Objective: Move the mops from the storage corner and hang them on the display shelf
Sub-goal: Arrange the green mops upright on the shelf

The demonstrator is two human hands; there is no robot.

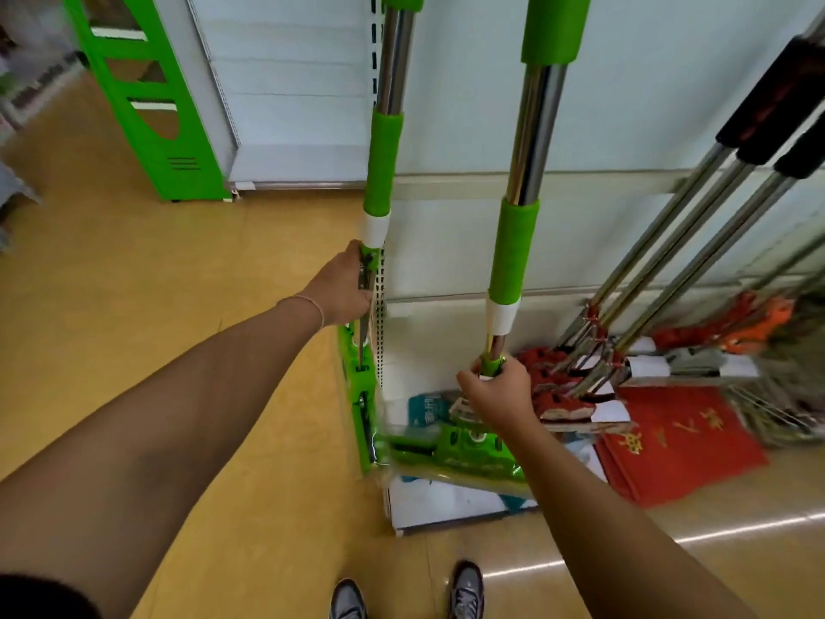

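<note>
Head view: hands (343, 283) around green mops (509, 256).

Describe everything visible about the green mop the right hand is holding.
The green mop stands nearly upright before the white shelf panel. Its shiny metal pole carries green foam-like sleeves, the lower one ending in a white collar. The right hand grips the pole's base just above the flat green plastic head, which looks wrapped in clear film near the floor. Its top runs out of frame.

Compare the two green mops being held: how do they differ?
The left mop is gripped by the left hand higher up, its head on edge; the right mop, held by the right hand just above the head, has its head lying flat. Both have chrome poles, green sleeves and white collars.
</note>
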